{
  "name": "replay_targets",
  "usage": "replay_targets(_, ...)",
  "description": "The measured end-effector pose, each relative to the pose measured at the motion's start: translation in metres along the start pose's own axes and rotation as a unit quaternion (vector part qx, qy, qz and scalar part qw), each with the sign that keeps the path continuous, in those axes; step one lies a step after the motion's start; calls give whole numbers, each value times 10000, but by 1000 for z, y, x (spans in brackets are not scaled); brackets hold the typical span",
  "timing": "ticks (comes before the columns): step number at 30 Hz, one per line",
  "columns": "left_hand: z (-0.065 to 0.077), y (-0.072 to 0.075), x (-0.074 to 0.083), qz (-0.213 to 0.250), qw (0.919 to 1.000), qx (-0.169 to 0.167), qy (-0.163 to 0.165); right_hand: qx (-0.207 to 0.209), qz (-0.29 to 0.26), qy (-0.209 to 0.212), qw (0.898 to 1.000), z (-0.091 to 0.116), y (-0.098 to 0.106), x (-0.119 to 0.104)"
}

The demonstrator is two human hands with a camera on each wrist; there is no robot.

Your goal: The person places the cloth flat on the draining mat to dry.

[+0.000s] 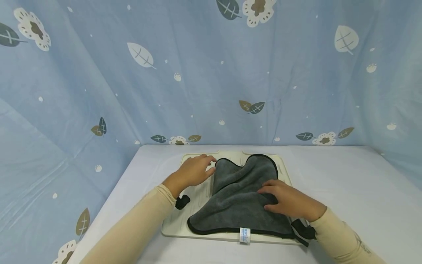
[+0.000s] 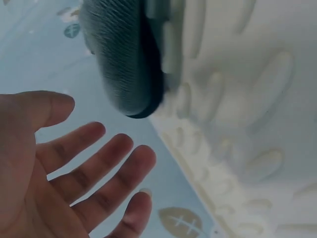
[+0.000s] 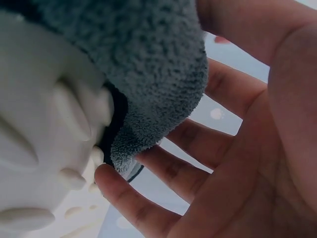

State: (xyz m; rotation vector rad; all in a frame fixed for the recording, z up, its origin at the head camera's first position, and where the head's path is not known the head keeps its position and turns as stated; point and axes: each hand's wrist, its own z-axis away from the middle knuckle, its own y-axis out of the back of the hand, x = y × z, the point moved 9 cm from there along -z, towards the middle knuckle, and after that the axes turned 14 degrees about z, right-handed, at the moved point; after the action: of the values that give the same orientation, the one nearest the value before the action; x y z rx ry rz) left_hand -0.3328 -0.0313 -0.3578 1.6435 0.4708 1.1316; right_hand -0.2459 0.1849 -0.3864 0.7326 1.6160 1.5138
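A grey towel [image 1: 240, 201] with black edging lies rumpled and partly folded over a cream ridged board [image 1: 199, 200]. My left hand [image 1: 194, 171] hovers by the towel's upper left corner, fingers relaxed. In the left wrist view, a gap shows between that hand [image 2: 94, 173] and the towel [image 2: 121, 59]. My right hand [image 1: 288, 200] is at the towel's right side, its fingers loosely spread. From the right wrist, the towel [image 3: 153, 69] hangs against the fingers of the right hand [image 3: 228, 163], which are not curled round it. A white label [image 1: 245, 235] sticks out from the towel's front edge.
The board rests on a white table [image 1: 346, 190]. A blue curtain [image 1: 204, 73] with leaf and flower prints hangs behind and along the left. Black wrist straps [image 1: 182, 202] show at both wrists, below the beige sleeves [image 1: 138, 223].
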Motion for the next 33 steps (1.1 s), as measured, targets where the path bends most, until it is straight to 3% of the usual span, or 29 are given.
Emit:
replay_targets(8,-27,-13,-16,-342,9985,-131,400,-26,7,-26,10000,-1,-2,1)
replay_targets(14,-40,-20,-23,-435,9971,-180,600,-14,61,-4,10000,-1,-3,1)
replay_targets(19,-44,-24,-23,-423,9969,-150,653,23,113,16,9999,-2,-4,1)
replay_targets(26,-43,-31,-16,-376,9968,-352,611,136,203,43,9997,-3,-3,1)
replay_targets(33,-41,-30,-13,-323,9983,-174,448,125,209,-15,9997,-3,-3,1)
